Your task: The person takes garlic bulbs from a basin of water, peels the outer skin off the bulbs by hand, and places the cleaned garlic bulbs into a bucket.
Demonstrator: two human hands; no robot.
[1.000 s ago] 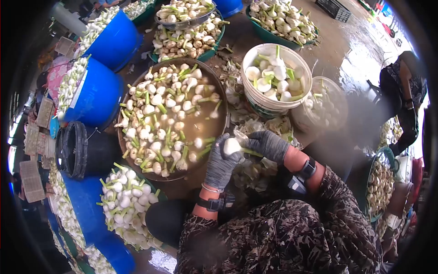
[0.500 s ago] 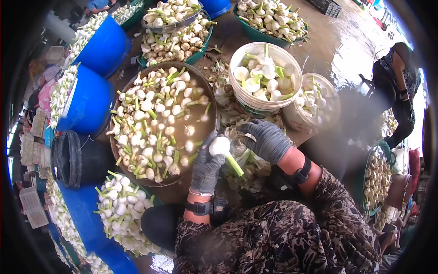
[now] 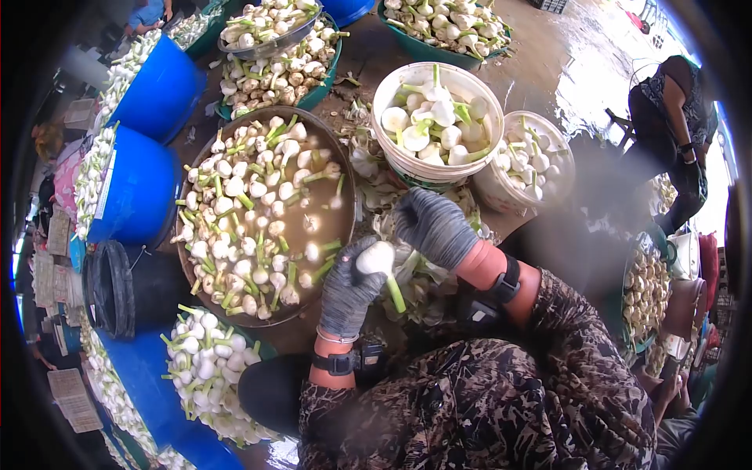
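Observation:
A peeled white garlic bulb (image 3: 376,259) with a green stem pointing down rests in my left hand (image 3: 346,286), whose grey-gloved fingers are closed round its left side. To the upper right of the bulb is my right hand (image 3: 440,229), also in a grey glove, its fingers curled inward and apart from the bulb. Whether they hold anything is hidden. Loose garlic peels (image 3: 427,282) lie below and behind both hands. Left of my left hand, many garlic bulbs float in murky water in a wide round tub (image 3: 349,168).
Beyond my right hand, a white bucket (image 3: 384,141) holds peeled garlic, with a second white bucket (image 3: 501,205) beside it. Blue tubs (image 3: 137,188) and a black bucket (image 3: 141,290) stand left. A heap of garlic (image 3: 207,360) sits by my knee. Another person (image 3: 674,110) is at right.
My right hand has drawn its fingers in from a more spread pose. My left hand still holds the garlic bulb, its stem now pointing more steeply down. The view has shifted slightly.

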